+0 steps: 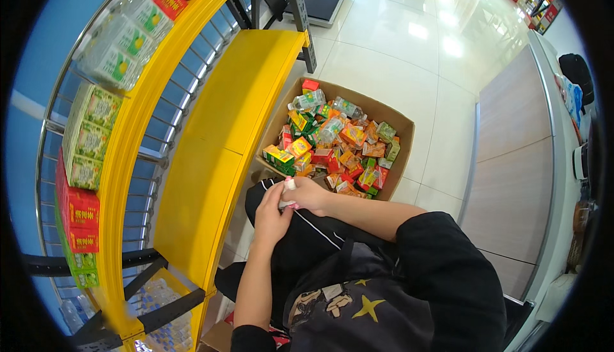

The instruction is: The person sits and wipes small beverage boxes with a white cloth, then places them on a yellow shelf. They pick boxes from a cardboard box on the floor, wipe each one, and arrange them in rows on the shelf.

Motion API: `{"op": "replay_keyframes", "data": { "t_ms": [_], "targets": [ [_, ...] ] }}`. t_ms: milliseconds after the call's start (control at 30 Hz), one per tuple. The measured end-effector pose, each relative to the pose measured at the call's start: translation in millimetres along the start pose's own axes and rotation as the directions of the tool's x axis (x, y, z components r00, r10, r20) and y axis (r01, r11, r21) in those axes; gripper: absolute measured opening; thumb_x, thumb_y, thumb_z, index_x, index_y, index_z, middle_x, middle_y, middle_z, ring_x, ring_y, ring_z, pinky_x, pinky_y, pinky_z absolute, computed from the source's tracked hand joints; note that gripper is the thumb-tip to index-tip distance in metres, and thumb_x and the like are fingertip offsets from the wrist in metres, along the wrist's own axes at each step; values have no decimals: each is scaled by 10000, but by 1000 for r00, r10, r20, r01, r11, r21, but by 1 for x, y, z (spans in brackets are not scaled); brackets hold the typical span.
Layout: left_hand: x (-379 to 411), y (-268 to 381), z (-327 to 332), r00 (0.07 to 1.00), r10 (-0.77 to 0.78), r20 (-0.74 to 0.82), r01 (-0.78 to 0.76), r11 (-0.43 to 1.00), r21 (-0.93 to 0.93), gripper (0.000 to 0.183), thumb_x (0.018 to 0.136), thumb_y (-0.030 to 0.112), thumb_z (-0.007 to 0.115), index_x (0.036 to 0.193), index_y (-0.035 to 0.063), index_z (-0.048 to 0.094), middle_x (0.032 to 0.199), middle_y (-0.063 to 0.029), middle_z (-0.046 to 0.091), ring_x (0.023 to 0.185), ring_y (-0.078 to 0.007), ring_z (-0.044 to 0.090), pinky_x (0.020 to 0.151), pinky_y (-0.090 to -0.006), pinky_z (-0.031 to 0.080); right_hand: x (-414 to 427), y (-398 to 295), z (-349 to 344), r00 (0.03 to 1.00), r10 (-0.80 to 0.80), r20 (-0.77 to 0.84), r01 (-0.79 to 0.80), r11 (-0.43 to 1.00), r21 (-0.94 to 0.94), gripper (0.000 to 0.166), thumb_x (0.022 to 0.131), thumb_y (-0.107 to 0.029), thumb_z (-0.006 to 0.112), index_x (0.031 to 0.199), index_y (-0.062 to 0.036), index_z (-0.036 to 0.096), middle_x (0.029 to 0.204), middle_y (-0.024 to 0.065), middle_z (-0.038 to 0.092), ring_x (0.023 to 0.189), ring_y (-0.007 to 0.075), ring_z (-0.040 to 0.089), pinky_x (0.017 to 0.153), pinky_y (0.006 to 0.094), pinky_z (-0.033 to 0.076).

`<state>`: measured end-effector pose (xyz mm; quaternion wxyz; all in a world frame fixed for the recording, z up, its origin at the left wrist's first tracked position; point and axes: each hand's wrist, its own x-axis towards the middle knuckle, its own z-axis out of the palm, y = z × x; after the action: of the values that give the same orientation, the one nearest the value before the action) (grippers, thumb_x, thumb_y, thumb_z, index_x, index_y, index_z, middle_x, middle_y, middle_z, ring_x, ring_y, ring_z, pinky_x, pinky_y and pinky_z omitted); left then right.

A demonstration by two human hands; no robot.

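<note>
Between my two hands, just above my knee, is a small white object with pink ends [288,193]; fingers cover most of it, so its kind is unclear. My left hand [269,215] grips it from the left and below. My right hand [309,195] closes over it from the other side. Directly beyond my hands, a large open cardboard box [404,146] stands on the floor. It holds a jumble of orange, red, green and yellow drink cartons [354,135], with several clear plastic bottles [307,99] on top.
A yellow metal shelf rack runs along my left, with a bare lower shelf [211,112]. Its upper shelf carries bottles [122,45], green cartons [91,136] and red cartons [84,213]. A wood-panelled counter [513,160] stands right; a black platform [316,4] lies beyond.
</note>
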<state>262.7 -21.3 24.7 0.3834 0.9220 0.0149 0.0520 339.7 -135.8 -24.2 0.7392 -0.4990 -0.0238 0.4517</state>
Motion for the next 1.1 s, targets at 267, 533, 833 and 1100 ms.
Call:
{"op": "replay_keyframes", "data": {
  "t_ms": [267, 533, 833, 1100],
  "targets": [
    [27, -22, 21, 986, -69, 153, 84, 992, -96, 490, 741, 6, 687, 1214, 28, 561, 1149, -129, 620, 955, -206, 646, 790, -294, 522, 19, 0, -46, 998, 57, -36, -65, 939, -338, 231, 744, -71, 617, 957, 7, 572, 805, 74, 604, 702, 153, 585, 571, 295, 467],
    [49, -62, 83, 755, -317, 574, 497, 848, -185, 317, 864, 154, 604, 1141, 1, 614, 854, -86, 672, 685, -132, 621, 645, -263, 499, 8, 60, -102, 930, 44, -364, -276, 736, -618, 388, 735, -249, 653, 1025, 4, 606, 1010, 251, 631, 979, 406, 594, 821, 447, 477],
    [61, -120, 147, 659, -259, 706, 558, 798, -227, 263, 874, 173, 576, 1053, 4, 666, 922, -72, 684, 808, -143, 620, 722, -273, 484, 16, 107, -116, 889, 128, -440, -402, 679, -614, 372, 733, -182, 647, 1073, -35, 614, 955, 208, 663, 910, 358, 640, 795, 415, 502],
    [81, -141, 180, 605, -384, 698, 640, 756, -139, 292, 863, 191, 556, 1081, 23, 655, 975, -133, 688, 905, -217, 647, 812, -319, 484, 56, 138, -144, 778, 227, -585, -521, 753, -401, 326, 782, -239, 653, 1020, -23, 597, 930, 221, 659, 893, 373, 641, 763, 427, 503]
  ]
}}
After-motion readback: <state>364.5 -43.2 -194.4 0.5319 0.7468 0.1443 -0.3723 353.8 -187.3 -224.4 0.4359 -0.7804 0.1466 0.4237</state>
